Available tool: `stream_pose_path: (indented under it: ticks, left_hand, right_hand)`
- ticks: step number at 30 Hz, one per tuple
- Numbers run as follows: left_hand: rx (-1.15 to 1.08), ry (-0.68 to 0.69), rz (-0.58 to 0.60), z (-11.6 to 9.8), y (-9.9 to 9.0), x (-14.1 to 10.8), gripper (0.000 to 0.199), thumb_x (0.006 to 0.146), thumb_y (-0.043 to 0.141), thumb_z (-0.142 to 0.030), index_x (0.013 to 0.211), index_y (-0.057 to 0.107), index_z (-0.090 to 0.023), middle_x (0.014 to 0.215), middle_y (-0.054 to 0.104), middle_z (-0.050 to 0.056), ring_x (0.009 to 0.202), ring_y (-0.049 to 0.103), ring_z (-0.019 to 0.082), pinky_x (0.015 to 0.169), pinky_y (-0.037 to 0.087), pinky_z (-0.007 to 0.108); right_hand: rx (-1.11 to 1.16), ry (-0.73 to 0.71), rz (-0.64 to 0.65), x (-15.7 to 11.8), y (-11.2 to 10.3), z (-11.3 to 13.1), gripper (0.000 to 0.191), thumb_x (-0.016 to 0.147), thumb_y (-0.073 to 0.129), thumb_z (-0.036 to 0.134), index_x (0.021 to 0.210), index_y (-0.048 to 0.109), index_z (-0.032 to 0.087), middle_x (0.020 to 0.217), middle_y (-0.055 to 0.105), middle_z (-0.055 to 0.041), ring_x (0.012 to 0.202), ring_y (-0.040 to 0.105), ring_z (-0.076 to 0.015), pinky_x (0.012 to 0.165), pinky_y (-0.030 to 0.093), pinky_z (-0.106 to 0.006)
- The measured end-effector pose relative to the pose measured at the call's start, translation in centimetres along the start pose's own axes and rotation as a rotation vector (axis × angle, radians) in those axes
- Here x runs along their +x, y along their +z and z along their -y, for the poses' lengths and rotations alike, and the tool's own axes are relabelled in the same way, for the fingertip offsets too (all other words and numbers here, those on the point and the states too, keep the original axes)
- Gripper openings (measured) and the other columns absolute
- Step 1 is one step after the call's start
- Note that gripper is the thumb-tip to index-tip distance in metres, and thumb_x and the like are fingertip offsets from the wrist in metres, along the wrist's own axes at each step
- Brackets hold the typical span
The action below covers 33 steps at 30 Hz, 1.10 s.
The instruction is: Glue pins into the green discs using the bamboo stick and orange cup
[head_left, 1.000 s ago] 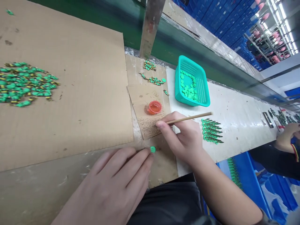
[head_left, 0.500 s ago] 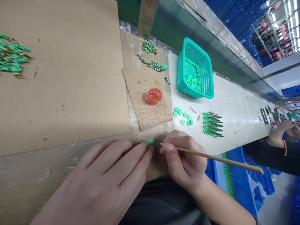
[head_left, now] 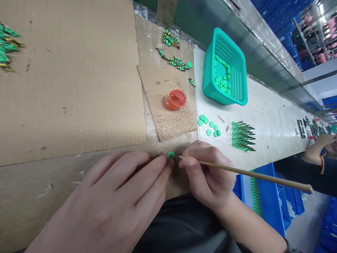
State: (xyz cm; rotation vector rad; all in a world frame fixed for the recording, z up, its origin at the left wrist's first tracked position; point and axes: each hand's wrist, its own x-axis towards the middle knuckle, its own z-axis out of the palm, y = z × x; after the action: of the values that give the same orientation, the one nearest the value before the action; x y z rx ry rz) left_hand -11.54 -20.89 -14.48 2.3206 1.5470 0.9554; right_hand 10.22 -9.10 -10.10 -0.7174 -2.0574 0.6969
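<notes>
Between the fingertips of my left hand point(head_left: 129, 193) is a small green disc point(head_left: 171, 155), held at the front edge of the cardboard. My right hand point(head_left: 207, 172) is closed around a thin wooden stick point(head_left: 252, 173), pinched near its narrow end. That narrow end points at the disc, with a small gap between them. Just beyond my hands, several loose green discs point(head_left: 209, 133) lie on the white surface. Rows of green discs with dark pointed pieces on them point(head_left: 242, 136) stand to their right. A small red cup point(head_left: 177, 99) holds a clear liquid.
A teal basket point(head_left: 225, 66) with green discs in it stands at the back. Piles of small green, black and yellow pieces point(head_left: 170, 38) lie on cardboard point(head_left: 79, 88). Blue bins point(head_left: 267, 196) sit below the table's right side. Another person's arm point(head_left: 313, 158) is at the far right.
The view has shifted slightly, so the table's things appear a little higher and mostly further right. The stick's far end has swung right; the disc looks slightly tilted between the left fingers.
</notes>
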Motion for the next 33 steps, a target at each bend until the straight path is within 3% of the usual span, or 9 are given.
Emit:
stream_pose_path:
  ticks: [8, 14, 20, 25, 30, 33]
  left_hand:
    - [0.012, -0.019, 0.003, -0.1, -0.01, 0.05, 0.053, 0.119, 0.07, -0.031, 0.171, 0.074, -0.034, 0.16, 0.085, 0.004, 0.146, 0.078, 0.032, 0.137, 0.059, 0.057]
    - [0.027, 0.005, 0.01, -0.05, 0.12, -0.12, 0.056, 0.116, 0.072, -0.028, 0.171, 0.074, -0.033, 0.162, 0.084, 0.006, 0.145, 0.079, 0.035, 0.136, 0.06, 0.062]
    - [0.044, 0.006, 0.014, -0.07, -0.08, -0.17, 0.058, 0.114, 0.07, -0.026, 0.172, 0.073, -0.033, 0.163, 0.083, 0.005, 0.143, 0.079, 0.035, 0.134, 0.06, 0.061]
    - [0.084, 0.052, 0.029, -0.08, -0.18, 0.05, 0.056, 0.114, 0.063, -0.02, 0.169, 0.073, -0.024, 0.165, 0.082, 0.005, 0.141, 0.075, 0.039, 0.128, 0.057, 0.065]
    - [0.096, 0.04, 0.031, -0.03, -0.23, 0.14, 0.053, 0.114, 0.064, -0.021, 0.165, 0.076, -0.029, 0.164, 0.082, 0.003, 0.141, 0.076, 0.037, 0.128, 0.056, 0.062]
    - [0.121, 0.071, 0.044, 0.03, -0.34, 0.11, 0.053, 0.114, 0.06, -0.018, 0.165, 0.076, -0.025, 0.166, 0.081, 0.005, 0.141, 0.076, 0.039, 0.126, 0.056, 0.065]
  right_hand:
    - [0.025, 0.024, -0.033, -0.47, -0.09, -0.17, 0.015, 0.116, 0.074, 0.014, 0.112, 0.071, 0.028, 0.087, 0.081, 0.001, 0.073, 0.078, -0.0187, 0.068, 0.069, -0.034]
    - [0.008, 0.161, -0.132, -0.74, 0.13, -0.2, 0.016, 0.113, 0.083, 0.013, 0.119, 0.081, 0.028, 0.102, 0.089, -0.0036, 0.09, 0.089, -0.0222, 0.081, 0.077, -0.037]
    - [0.006, 0.171, -0.115, -0.81, 0.42, -0.41, 0.018, 0.113, 0.081, 0.012, 0.122, 0.081, 0.028, 0.105, 0.09, -0.0036, 0.094, 0.089, -0.0217, 0.086, 0.077, -0.038]
    - [-0.003, 0.179, -0.106, -0.78, 0.4, -0.36, 0.02, 0.113, 0.081, 0.009, 0.123, 0.081, 0.026, 0.107, 0.089, -0.0027, 0.095, 0.088, -0.0185, 0.088, 0.074, -0.033]
    - [-0.032, 0.194, -0.107, -0.78, 0.34, -0.25, 0.021, 0.113, 0.081, 0.007, 0.123, 0.081, 0.025, 0.108, 0.088, -0.0009, 0.097, 0.088, -0.0168, 0.089, 0.073, -0.03]
    - [-0.034, 0.197, -0.116, -0.86, 0.34, -0.31, 0.021, 0.113, 0.081, 0.007, 0.123, 0.081, 0.026, 0.108, 0.087, -0.0004, 0.098, 0.088, -0.016, 0.091, 0.072, -0.029]
